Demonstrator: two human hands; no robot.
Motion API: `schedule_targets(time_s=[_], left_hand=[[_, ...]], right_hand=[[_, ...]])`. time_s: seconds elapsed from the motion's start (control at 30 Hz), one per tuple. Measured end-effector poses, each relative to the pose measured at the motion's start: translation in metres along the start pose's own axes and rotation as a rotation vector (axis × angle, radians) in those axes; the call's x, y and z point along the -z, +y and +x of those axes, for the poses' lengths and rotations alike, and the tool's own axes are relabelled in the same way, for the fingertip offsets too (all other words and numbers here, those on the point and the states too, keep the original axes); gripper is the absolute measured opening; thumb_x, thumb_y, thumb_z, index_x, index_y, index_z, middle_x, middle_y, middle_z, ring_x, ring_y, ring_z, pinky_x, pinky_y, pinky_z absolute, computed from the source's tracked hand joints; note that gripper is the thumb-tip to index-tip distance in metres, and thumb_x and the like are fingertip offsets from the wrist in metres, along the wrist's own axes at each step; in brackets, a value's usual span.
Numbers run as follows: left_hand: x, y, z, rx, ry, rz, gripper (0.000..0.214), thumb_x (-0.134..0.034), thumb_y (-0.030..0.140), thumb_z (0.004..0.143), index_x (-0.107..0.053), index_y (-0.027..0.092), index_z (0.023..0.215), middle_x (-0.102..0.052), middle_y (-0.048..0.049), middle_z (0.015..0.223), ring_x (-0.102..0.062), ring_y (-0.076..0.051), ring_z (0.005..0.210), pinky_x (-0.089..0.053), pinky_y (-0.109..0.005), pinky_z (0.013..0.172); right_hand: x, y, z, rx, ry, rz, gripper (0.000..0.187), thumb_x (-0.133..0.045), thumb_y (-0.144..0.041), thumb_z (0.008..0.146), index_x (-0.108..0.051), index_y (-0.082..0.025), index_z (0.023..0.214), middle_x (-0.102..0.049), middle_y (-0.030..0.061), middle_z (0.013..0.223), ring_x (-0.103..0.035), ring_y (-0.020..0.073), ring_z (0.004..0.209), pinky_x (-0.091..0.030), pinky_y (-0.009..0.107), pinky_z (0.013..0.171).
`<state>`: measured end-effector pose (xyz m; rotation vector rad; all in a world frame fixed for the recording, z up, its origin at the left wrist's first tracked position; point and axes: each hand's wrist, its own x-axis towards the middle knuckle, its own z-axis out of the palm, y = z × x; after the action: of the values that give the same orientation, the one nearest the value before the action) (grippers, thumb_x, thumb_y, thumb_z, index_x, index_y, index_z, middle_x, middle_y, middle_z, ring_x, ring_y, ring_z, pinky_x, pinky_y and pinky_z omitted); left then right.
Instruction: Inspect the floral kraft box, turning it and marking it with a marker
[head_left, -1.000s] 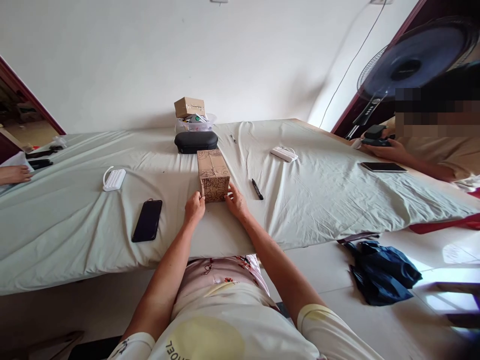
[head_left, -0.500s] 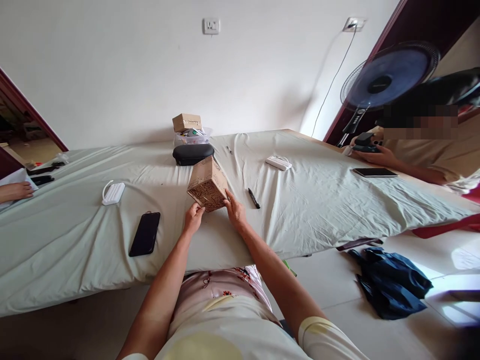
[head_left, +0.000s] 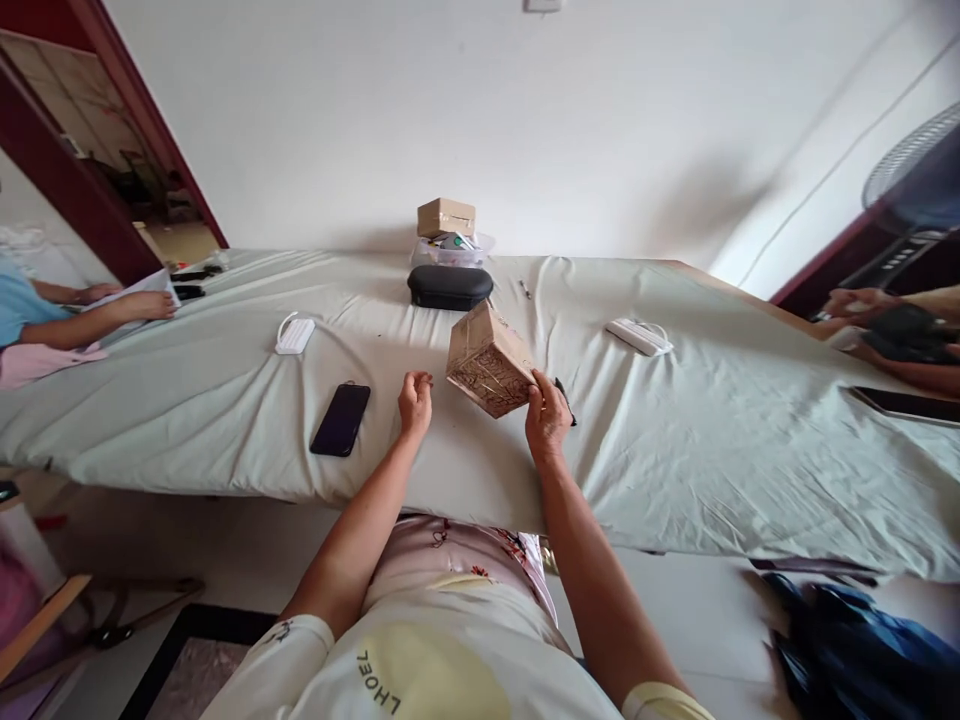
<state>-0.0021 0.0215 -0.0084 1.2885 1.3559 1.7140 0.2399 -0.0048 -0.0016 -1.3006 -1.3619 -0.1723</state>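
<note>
A cardboard box point(head_left: 491, 362) with dark drawn patterns on its sides is tilted in front of me. My right hand point(head_left: 549, 412) pinches its right corner, thumb toward me. To the left of the box, and apart from it, my left hand point(head_left: 416, 402) hovers over the cloth with its fingers curled in and nothing visible in them. A black pen point(head_left: 567, 400) lies partly hidden behind my right hand. Farther left, a black smartphone point(head_left: 341, 420) lies flat on the cloth.
Behind the box stand a black zip case point(head_left: 451, 288), a clear plastic tub point(head_left: 480, 252) and a small carton point(head_left: 446, 216) on top. White power strips point(head_left: 295, 336) lie left and right on the pale green cloth point(head_left: 360, 360). Co-workers' hands point(head_left: 150, 305) show at both sides.
My left hand has let go of the box and moved left of it. My right hand still holds the box. The view has turned left.
</note>
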Motion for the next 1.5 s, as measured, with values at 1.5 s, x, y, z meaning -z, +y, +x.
schedule_targets(time_s=[1.5], left_hand=[[-0.012, 0.009, -0.017, -0.714, -0.247, 0.335, 0.035, -0.043, 0.036, 0.105, -0.068, 0.024, 0.126, -0.063, -0.0136, 0.139, -0.05, -0.026, 0.147, -0.04, -0.048, 0.124]], right_hand=[[-0.021, -0.05, -0.03, 0.506, -0.442, -0.083, 0.044, -0.044, -0.027, 0.102, -0.063, -0.024, 0.142, -0.064, 0.0142, 0.132, -0.059, 0.0271, 0.125, -0.049, 0.045, 0.108]])
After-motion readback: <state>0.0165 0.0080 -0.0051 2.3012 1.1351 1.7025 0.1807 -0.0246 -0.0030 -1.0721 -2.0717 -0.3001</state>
